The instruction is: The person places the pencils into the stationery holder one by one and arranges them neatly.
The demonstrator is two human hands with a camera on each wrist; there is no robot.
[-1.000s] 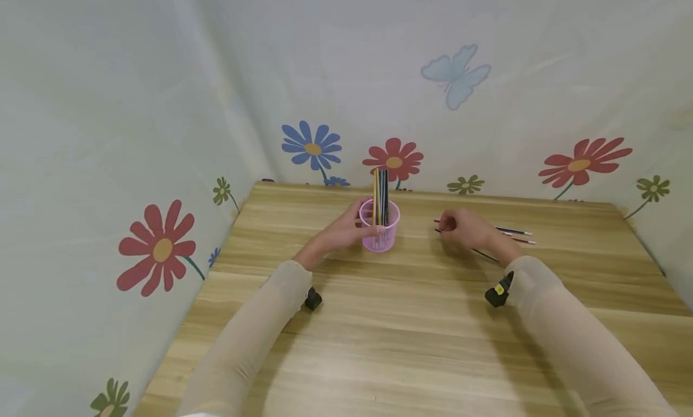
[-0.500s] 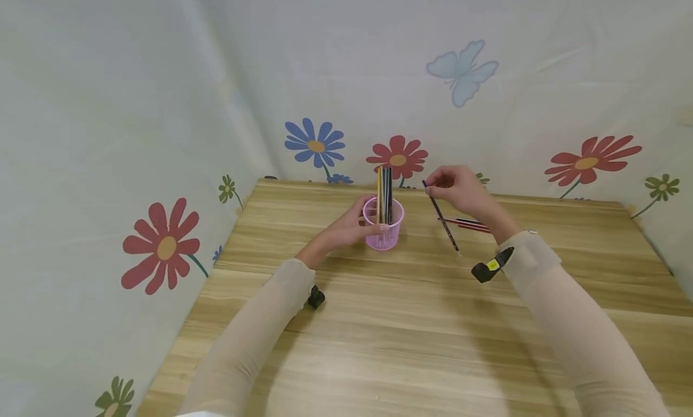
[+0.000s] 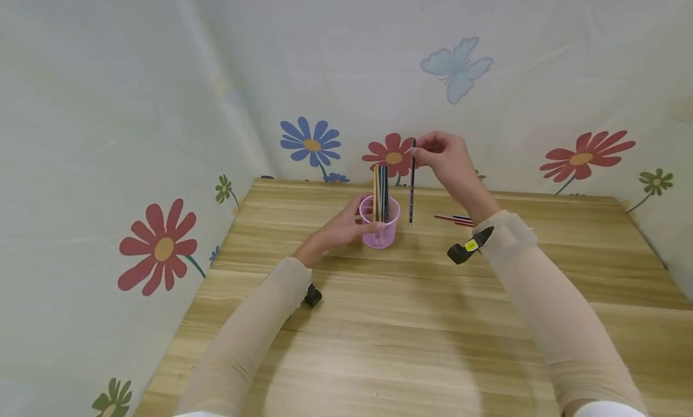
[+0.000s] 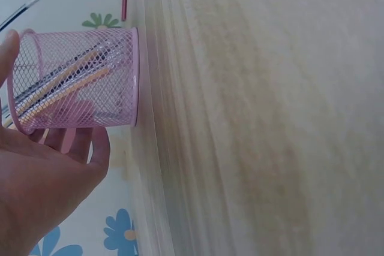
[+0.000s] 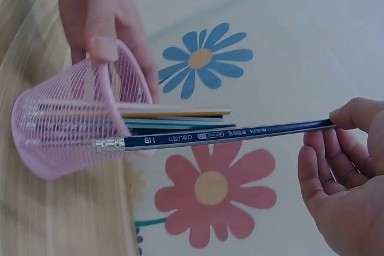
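A pink mesh pencil cup (image 3: 381, 236) stands upright on the table, holding several pencils (image 3: 381, 188) with dark and yellow barrels. My left hand (image 3: 346, 227) grips the cup from its left side, thumb at the rim, as the left wrist view also shows. Just right of the cup, my right hand (image 3: 446, 158) pinches the top end of a dark blue pencil (image 5: 228, 133) marked HB. This pencil hangs nearly vertical, its silver eraser end pointing down beside the cup rim. In the right wrist view it overlaps the cup's mouth.
Red and dark pencils (image 3: 455, 219) lie on the wooden table (image 3: 379, 333) to the right, partly hidden behind my right wrist. A pale wall sheet (image 3: 346, 56) with printed flowers and a butterfly rises at the table's back edge.
My right hand has picked up the dark blue pencil from the table, raised it and brought it left next to the cup, turning it upright. The left hand stays on the cup.
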